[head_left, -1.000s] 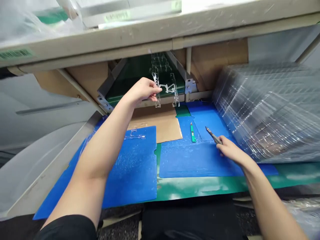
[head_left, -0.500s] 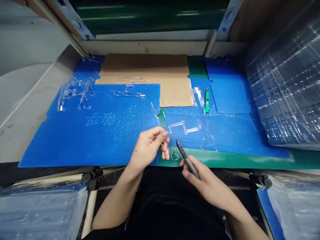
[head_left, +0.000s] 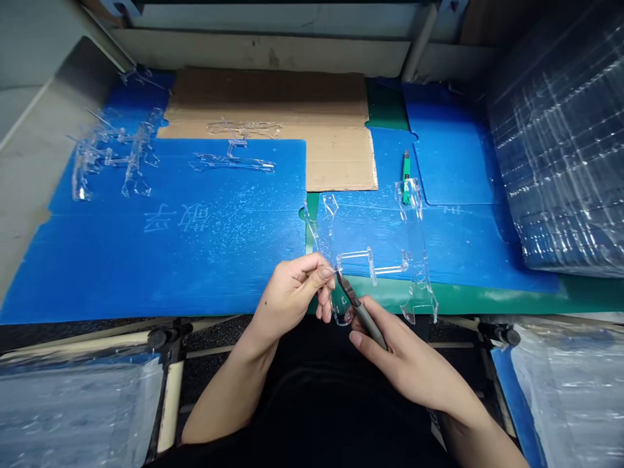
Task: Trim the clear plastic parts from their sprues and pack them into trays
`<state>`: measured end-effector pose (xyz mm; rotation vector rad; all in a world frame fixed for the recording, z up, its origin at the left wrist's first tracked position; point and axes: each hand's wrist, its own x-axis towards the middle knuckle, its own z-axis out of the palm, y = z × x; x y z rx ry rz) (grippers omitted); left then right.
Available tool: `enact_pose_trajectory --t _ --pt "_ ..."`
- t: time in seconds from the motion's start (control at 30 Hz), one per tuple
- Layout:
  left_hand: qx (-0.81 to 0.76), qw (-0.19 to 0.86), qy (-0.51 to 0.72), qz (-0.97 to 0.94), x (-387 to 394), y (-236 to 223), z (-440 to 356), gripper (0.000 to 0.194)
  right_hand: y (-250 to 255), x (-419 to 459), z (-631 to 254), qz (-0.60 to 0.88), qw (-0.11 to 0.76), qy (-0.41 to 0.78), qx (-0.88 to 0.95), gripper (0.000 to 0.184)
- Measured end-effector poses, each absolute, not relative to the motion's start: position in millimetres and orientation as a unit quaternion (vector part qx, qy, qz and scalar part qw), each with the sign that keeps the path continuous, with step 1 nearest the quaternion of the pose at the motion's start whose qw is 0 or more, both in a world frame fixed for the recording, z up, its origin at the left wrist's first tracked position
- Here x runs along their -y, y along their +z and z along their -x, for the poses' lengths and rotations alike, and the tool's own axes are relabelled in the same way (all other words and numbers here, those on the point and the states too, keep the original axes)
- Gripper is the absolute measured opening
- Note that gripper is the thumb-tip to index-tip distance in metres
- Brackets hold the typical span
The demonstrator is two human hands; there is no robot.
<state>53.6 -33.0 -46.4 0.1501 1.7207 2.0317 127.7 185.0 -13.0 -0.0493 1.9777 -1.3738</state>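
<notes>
My left hand (head_left: 295, 292) is shut on a clear moulded plastic frame (head_left: 353, 257), which spreads out across the blue sheet towards the right. My right hand (head_left: 404, 351) grips small grey-handled cutters (head_left: 365, 316). Their dark tips touch or nearly touch the clear plastic beside my left fingers. The fingers hide part of the frame, and I cannot tell whether the tips close on it. Both hands hover near the table's front edge, in front of my body.
Several clear plastic pieces (head_left: 117, 156) lie on a blue corrugated sheet (head_left: 195, 260), with others on brown cardboard (head_left: 244, 129). A green-handled knife (head_left: 406, 177) lies on another blue sheet (head_left: 463, 149). A plastic-wrapped stack (head_left: 556, 143) stands at the right, above a green mat (head_left: 487, 298).
My view has tilted down towards the table. My left hand has come down from near the shelf with the clear frame, and my right hand has brought the cutters to it.
</notes>
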Motion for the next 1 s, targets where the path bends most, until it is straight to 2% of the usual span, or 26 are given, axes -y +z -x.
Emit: enact_pose_trajectory --t 0.27,1.0 --pt "-0.616 0.237 0.750 -0.041 30 -49 -54 0.041 -15 -187 -131 0.031 0.345 -0.525 -0.777 0.014" --pt "-0.636 0.239 0.733 -0.033 22 -50 -54 0.044 -21 -195 -125 0.017 0.349 -0.548 -0.760 0.019"
